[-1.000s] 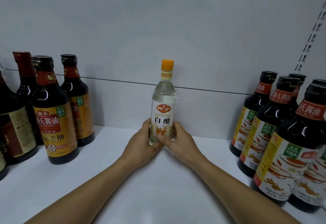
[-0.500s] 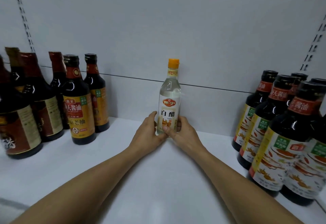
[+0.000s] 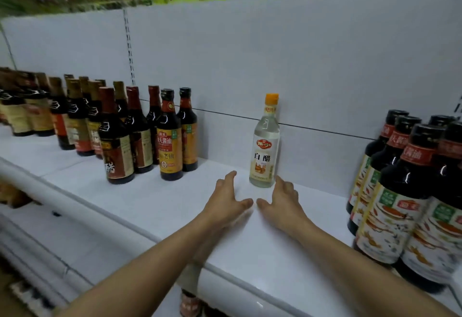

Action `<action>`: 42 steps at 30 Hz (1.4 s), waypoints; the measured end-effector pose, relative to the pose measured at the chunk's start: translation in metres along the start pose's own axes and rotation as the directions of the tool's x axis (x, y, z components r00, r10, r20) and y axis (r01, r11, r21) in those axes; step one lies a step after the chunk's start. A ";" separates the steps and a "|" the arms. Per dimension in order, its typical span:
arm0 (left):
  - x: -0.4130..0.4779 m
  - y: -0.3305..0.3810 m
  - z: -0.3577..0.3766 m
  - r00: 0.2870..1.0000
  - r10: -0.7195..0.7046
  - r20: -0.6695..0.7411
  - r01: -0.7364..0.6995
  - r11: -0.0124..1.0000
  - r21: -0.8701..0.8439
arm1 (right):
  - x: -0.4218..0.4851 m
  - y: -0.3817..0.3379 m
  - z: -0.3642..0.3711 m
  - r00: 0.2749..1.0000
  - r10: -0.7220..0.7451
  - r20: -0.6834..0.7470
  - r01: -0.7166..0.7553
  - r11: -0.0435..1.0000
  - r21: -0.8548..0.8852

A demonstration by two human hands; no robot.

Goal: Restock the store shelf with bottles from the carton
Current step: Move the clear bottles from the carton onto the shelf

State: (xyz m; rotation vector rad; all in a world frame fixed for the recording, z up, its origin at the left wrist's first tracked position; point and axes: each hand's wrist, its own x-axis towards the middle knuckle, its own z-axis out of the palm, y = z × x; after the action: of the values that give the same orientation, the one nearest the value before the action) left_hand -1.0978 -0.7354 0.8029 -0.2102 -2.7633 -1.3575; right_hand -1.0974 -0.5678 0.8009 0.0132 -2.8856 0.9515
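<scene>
Both hands have let go of the clear bottle (image 3: pixel 264 151) and pulled back; half a second ago they were wrapped round its lower part. Now the left hand (image 3: pixel 226 198) lies low over the white shelf (image 3: pixel 150 199) with its fingers spread, and it holds nothing. The right hand (image 3: pixel 283 200) is the same, fingers loose and straight, holding nothing. One of its fingertips is very near the foot of the bottle, and I cannot tell if it touches. The two thumbs almost meet. At twelve o'clock from the hands the clear bottle stands upright on the shelf, close to the back wall (image 3: pixel 300 66), with an orange cap (image 3: pixel 271 98) on top. At ten o'clock is a bunch of dark soy bottles (image 3: pixel 170 141), well apart from it. At three o'clock is a bunch of bright-label bottles (image 3: pixel 405 191), also apart. The carton is not in view. The clear bottle looks like glass full of liquid, so I think it is a bit heavy, hard, smooth and easy to break. It is tall and thin, so it could tip over. The best place to hold it is round the wide middle where the label is, not the thin neck.
</scene>
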 end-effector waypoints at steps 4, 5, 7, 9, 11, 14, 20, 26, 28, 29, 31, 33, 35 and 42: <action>-0.033 0.011 -0.010 0.998 -0.001 -0.068 -0.001 1.000 -0.027 | -0.018 -0.011 0.000 0.993 -0.111 0.035 0.111 0.994 0.004; -0.042 0.014 -0.013 0.995 0.002 -0.097 -0.006 0.999 -0.036 | -0.025 -0.015 0.000 0.988 -0.149 0.042 0.148 0.989 0.020; -0.058 0.019 -0.021 0.990 0.009 -0.138 -0.017 0.998 -0.059 | -0.035 -0.024 -0.001 0.978 -0.204 0.050 0.201 0.977 0.070; -0.076 0.023 -0.030 0.984 0.011 -0.180 -0.025 0.997 -0.079 | -0.047 -0.036 -0.002 0.966 -0.254 0.056 0.245 0.961 0.132; -0.094 0.025 -0.041 0.972 0.034 -0.233 -0.053 0.996 -0.075 | -0.059 -0.052 -0.003 0.951 -0.302 0.061 0.287 0.940 0.182; -0.121 0.027 -0.062 0.942 0.071 -0.328 -0.093 0.994 -0.052 | -0.075 -0.080 -0.005 0.920 -0.388 0.048 0.367 0.900 0.234; -0.189 0.006 -0.102 0.847 0.007 -0.531 -0.074 0.992 -0.106 | -0.120 -0.134 0.018 0.835 -0.546 0.066 0.487 0.790 0.373; -0.292 -0.049 -0.125 0.736 -0.117 -0.666 0.045 0.991 -0.124 | -0.181 -0.177 0.084 0.734 -0.668 0.120 0.520 0.667 0.534; -0.329 -0.070 -0.129 0.695 -0.166 -0.700 0.097 0.986 -0.137 | -0.205 -0.188 0.108 0.700 -0.699 0.146 0.515 0.636 0.574; -0.348 -0.082 -0.130 0.669 -0.196 -0.717 0.128 0.980 -0.149 | -0.219 -0.194 0.122 0.677 -0.716 0.168 0.513 0.624 0.590; -0.382 -0.102 -0.131 0.629 -0.259 -0.733 0.180 0.966 -0.187 | -0.244 -0.203 0.147 0.627 -0.756 0.185 0.531 0.589 0.609; -0.416 -0.123 -0.130 0.585 -0.330 -0.741 0.234 0.943 -0.236 | -0.270 -0.210 0.176 0.585 -0.783 0.213 0.542 0.572 0.616; -0.444 -0.144 -0.127 0.532 -0.383 -0.755 0.286 0.921 -0.266 | -0.294 -0.216 0.204 0.547 -0.793 0.269 0.536 0.578 0.615; -0.505 -0.226 -0.098 0.419 -0.559 -0.715 0.455 0.811 -0.367 | -0.345 -0.206 0.307 0.376 -0.794 0.478 0.580 0.604 0.547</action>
State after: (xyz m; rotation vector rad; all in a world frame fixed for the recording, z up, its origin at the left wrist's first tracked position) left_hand -0.6320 -0.9984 0.6304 1.0895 -1.9632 -1.2305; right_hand -0.7754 -0.9236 0.6428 1.8632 -2.6481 1.3150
